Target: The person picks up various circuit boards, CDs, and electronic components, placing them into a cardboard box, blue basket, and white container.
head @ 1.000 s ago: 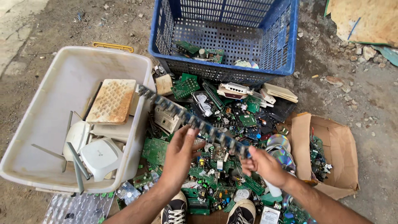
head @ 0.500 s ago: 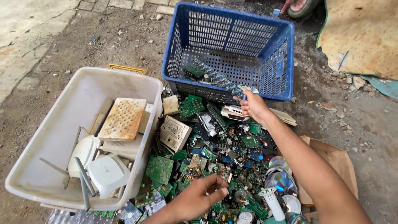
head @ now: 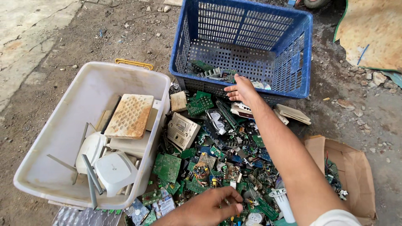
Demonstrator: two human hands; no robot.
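The heap of circuit boards [head: 217, 163] lies on the dirt ground and serves as the landmark here. The right hand [head: 239, 89] reaches past the far edge of the heap to the near wall of the blue crate [head: 247, 54], its fingers spread apart and holding nothing, just above that rim. Inside the crate, just beyond the hand, lie a few green boards [head: 209, 72] against the near wall. The left hand [head: 211, 206] rests on the near edge of the heap, its fingers curled together over small parts; whether it grips one of them cannot be told. To the left of the heap stands a white tub [head: 63, 138] with white routers [head: 113, 169] and a tan perforated panel [head: 130, 116] inside. To the right of the heap lies a torn brown cardboard box [head: 351, 175].
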